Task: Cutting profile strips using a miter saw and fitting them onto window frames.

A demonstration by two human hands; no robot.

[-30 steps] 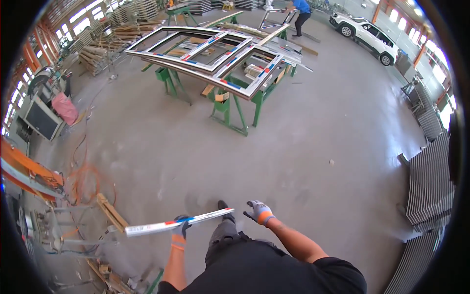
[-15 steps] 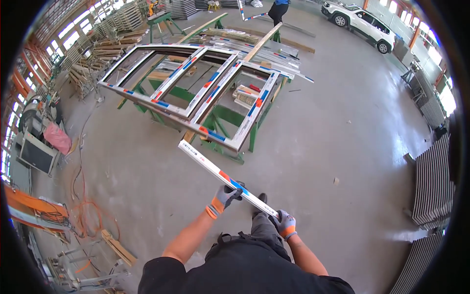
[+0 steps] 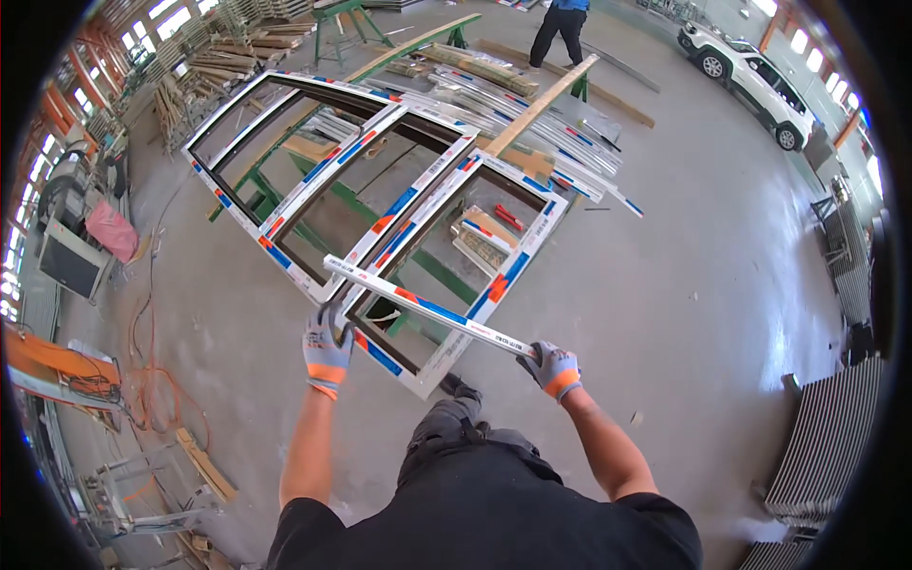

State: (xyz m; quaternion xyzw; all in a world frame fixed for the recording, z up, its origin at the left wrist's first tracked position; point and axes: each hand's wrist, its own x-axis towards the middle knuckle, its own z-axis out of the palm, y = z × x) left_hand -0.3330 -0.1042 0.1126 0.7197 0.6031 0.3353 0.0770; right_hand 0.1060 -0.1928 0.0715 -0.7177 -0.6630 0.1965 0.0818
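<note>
My right hand (image 3: 551,369), in a grey and orange work glove, is closed round the near end of a long white profile bar (image 3: 432,309) with blue and red film on it. The bar slants up and left over a large window frame (image 3: 385,356), its far end above the frame's near edge. At that edge, below the bar's far end, my left hand (image 3: 328,347) has its gloved fingers curled on the frame, off the bar. Part of its grip is hidden. White members with blue and red film divide the frame into several openings.
Green trestles (image 3: 432,275) carry the frame. A wooden beam (image 3: 541,103) and metal profiles (image 3: 570,152) lie beyond it. A person (image 3: 562,33) stands at the back, near a white car (image 3: 750,81). Orange hoses (image 3: 157,380) lie on the floor at left; stacked profiles (image 3: 826,446) stand at right.
I have come closer to the frame. The bar has swung up over its near part. My left hand has let go of the bar and moved to the frame's edge; my right still holds the bar.
</note>
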